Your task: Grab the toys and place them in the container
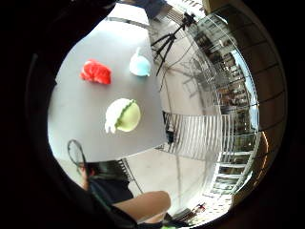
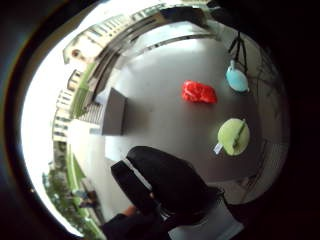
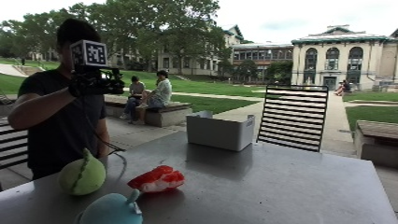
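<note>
Three plush toys lie near the table's corner in front of the person: a green one (image 3: 82, 176) (image 1: 123, 115) (image 2: 233, 136), a red one (image 3: 157, 179) (image 1: 96, 72) (image 2: 199, 92) and a pale blue one (image 3: 112, 210) (image 1: 139, 65) (image 2: 236, 80). A grey box container (image 3: 219, 130) (image 2: 114, 111) stands open-topped at the table's far edge. My gloved right hand (image 3: 93, 83) is raised to head height, well above the toys, and holds nothing. Its black fingers (image 2: 165, 182) look relaxed.
The grey table (image 3: 280, 186) stretches wide to the right of the toys. A black slatted chair (image 3: 292, 116) stands behind the container, and another chair (image 3: 9, 144) is beside the person. A tripod (image 1: 167, 43) stands off the table past the blue toy.
</note>
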### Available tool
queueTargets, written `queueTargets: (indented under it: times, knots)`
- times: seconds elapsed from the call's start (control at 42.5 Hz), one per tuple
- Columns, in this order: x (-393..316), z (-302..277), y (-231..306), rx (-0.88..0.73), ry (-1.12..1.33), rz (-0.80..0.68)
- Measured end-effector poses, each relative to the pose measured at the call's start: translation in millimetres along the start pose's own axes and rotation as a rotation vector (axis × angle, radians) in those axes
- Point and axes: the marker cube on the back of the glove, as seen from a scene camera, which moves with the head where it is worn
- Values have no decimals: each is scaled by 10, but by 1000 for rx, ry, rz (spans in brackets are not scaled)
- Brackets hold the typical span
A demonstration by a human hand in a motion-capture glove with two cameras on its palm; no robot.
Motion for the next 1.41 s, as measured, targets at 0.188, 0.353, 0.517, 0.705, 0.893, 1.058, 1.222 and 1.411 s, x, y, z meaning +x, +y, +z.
queueTargets:
  times: [0.188,0.353,0.517,0.705,0.893,1.058,1.222,1.411]
  knots:
    - [406,492,189,-39,-36,26]
    - [656,1086,287,-101,-40,49]
    - [817,1587,334,-151,-47,82]
    - [901,1994,381,-201,-58,75]
    - [929,2321,439,-281,-89,64]
    - [977,2537,432,-319,-82,55]
    - [1042,2712,418,-335,-78,78]
    - [1038,2755,423,-342,-97,81]
